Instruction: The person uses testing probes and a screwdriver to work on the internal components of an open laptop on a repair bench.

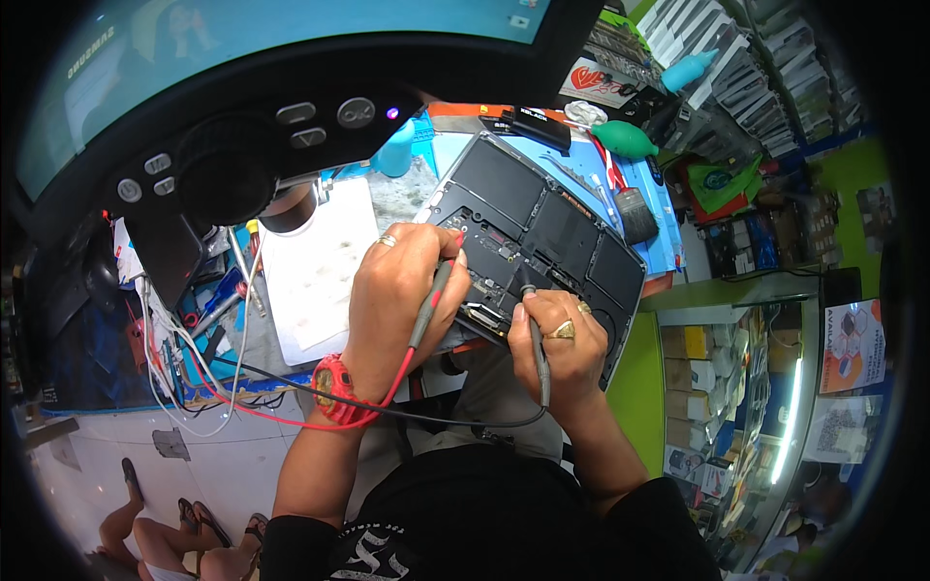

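An opened laptop (557,237) lies tilted across the bench edge and my lap, its dark battery cells and circuit board bare. My left hand (402,290) is closed around a red-and-grey multimeter probe (431,305), over the board's left part; the fingers hide its tip. Lower on the board, my right hand (562,344) grips a grey-black multimeter probe (539,353), its tip pointing at the board. Whether either tip touches cannot be made out. From the probes, a red lead (395,385) and a black lead (455,422) run left past the red watch (334,389) on my left wrist.
A large screen with buttons (300,121) overhangs the bench at upper left. A white pad (320,266) lies left of the laptop, with loose tools and cables beyond. Behind are a green air blower (625,139) and a brush (636,215). A glass display case (736,407) stands right. Other people's legs show lower left.
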### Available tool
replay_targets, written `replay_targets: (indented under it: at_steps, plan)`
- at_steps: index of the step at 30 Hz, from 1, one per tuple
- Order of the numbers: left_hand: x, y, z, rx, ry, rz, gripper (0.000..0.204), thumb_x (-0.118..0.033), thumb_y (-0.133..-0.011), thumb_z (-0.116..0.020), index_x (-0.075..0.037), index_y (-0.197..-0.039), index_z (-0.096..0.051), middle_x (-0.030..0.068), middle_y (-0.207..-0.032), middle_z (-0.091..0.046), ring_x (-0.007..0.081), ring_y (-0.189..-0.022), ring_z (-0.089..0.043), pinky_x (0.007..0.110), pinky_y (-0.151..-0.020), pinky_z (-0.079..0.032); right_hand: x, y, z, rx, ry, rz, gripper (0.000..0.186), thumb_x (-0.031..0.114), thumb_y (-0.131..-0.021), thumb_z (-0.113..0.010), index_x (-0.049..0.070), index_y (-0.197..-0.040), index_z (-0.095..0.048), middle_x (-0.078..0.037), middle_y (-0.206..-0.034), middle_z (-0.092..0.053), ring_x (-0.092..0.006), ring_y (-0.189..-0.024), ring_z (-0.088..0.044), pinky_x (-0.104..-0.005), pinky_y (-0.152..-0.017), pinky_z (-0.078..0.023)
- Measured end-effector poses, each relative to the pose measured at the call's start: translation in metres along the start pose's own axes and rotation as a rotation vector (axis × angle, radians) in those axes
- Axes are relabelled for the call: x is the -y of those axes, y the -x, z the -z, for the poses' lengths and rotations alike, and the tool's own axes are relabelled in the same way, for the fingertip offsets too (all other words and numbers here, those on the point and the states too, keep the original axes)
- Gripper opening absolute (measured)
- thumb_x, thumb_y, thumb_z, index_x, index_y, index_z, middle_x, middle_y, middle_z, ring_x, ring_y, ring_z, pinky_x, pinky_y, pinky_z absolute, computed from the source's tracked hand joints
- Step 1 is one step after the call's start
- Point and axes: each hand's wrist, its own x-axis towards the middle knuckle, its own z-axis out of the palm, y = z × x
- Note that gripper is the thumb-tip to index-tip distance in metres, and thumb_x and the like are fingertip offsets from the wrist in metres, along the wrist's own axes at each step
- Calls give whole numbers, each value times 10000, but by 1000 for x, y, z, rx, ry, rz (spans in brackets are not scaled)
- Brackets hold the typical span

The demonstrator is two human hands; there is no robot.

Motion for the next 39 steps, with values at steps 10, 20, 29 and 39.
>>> replay_targets:
  at_steps: [10,20,29,39]
  plan:
    - [0,0,-2,-14,11,-20,113,11,-909,-763,8,-958,-661,197,-1009,-797,367,-930,-763,441,-833,-589,-4,1,-5,-32,12,36,200,-10,-841,-825,-19,-1015,-728,-170,-930,-763,-331,-794,-775,-421,-748,-643]
    - [2,1,-1,-16,20,-2,107,10,-914,-765,7,-963,-670,201,-1016,-795,366,-931,-763,441,-838,-593,-3,-1,-7,-7,21,7,157,-15,-861,-816,-24,-999,-742,-150,-922,-764,-324,-795,-766,-417,-768,-636]
    - [1,-2,-4,-31,11,-30,120,4,-909,-777,12,-973,-676,194,-991,-770,367,-911,-753,436,-820,-586,-3,-6,-3,11,31,-13,136,-10,-884,-799,-30,-1007,-745,-165,-913,-756,-340,-792,-754,-423,-764,-624]
    - [15,3,-5,-66,3,-71,121,-53,-910,-754,-4,-995,-684,182,-941,-704,370,-898,-718,471,-813,-576,1,-9,-6,24,2,26,145,-60,-939,-742,-78,-1082,-740,-233,-961,-763,-409,-837,-754,-480,-795,-610]
